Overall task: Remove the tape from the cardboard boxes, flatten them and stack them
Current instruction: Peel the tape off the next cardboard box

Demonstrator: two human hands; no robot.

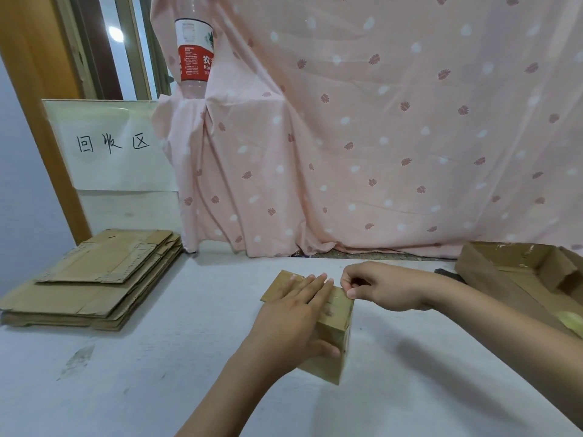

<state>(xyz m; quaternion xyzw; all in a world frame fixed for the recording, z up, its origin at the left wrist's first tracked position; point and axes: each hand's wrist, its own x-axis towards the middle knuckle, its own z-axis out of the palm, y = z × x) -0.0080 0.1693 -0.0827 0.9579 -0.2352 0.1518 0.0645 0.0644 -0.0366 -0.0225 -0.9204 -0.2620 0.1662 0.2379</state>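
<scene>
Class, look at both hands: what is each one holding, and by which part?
The left hand lies flat on top of the small cardboard box, thumb on its near side. The right hand pinches at the box's far top corner, probably the tape.

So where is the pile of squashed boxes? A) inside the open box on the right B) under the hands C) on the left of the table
C: the flat stack lies at the table's left end, away from both hands and the small box they work on.
</scene>
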